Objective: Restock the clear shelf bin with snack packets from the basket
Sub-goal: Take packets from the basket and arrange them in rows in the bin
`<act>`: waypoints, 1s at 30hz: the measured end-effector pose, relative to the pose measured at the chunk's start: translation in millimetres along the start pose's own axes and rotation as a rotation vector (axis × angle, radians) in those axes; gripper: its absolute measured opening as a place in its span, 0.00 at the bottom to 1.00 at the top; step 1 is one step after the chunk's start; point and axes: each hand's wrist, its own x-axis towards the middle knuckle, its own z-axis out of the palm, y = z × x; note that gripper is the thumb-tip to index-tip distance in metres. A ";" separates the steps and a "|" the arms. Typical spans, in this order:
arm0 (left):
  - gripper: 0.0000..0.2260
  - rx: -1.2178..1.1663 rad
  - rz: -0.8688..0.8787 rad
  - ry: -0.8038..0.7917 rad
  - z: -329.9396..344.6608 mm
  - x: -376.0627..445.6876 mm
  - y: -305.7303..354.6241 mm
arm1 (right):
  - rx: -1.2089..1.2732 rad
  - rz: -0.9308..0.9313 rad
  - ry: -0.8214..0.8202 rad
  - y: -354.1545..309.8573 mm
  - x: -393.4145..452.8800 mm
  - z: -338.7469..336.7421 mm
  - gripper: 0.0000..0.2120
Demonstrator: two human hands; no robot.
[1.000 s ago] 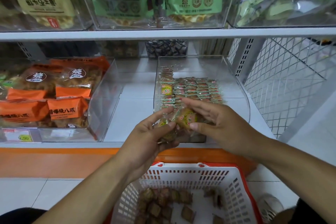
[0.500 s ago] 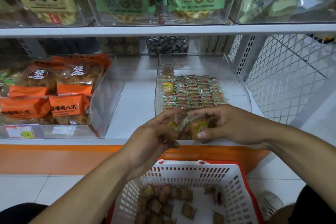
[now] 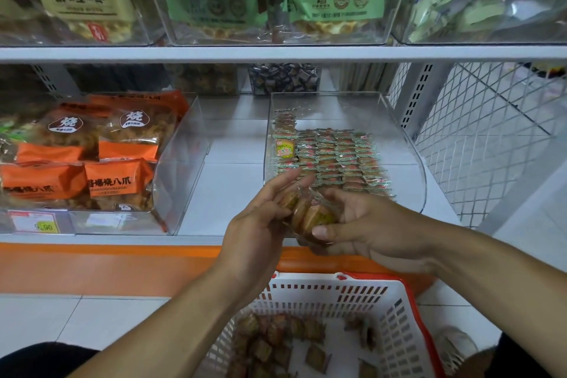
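Note:
The clear shelf bin (image 3: pixel 411 144) stands on the lower shelf, with neat rows of small snack packets (image 3: pixel 337 156) inside. In front of its near edge, my left hand (image 3: pixel 260 230) and my right hand (image 3: pixel 368 230) together hold a stack of small clear-wrapped snack packets (image 3: pixel 310 215) between them, thumb and fingers curled round the stack. Below, the white basket with a red rim (image 3: pixel 331 291) holds several loose brown packets (image 3: pixel 276 344).
A second clear bin (image 3: pixel 181 181) with orange snack bags (image 3: pixel 119 175) sits at the left. The upper shelf (image 3: pixel 276 52) carries bins of green and yellow bags. A white wire mesh panel (image 3: pixel 491 138) closes the right side. An orange strip (image 3: pixel 107 267) runs along the shelf base.
Both hands with the packet stack have drawn back toward me and lower, from over the bin's front to in front of its edge. The packets are now bunched more upright.

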 end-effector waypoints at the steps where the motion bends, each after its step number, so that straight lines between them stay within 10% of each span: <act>1: 0.25 0.009 0.007 -0.010 2.0 -0.6 1.1 | 0.017 -0.004 -0.039 -0.4 0.7 2.7 0.22; 7: 0.24 0.278 0.107 0.046 9.9 12.3 13.3 | 0.014 -0.092 0.032 -4.9 12.9 2.0 0.29; 11: 0.25 0.649 0.269 0.200 5.8 16.2 18.3 | -0.455 -0.091 0.392 -20.7 50.3 -14.3 0.29; 30: 0.25 0.514 0.067 0.134 -8.6 34.9 6.1 | -0.859 -0.075 0.779 -19.6 154.5 -14.4 0.46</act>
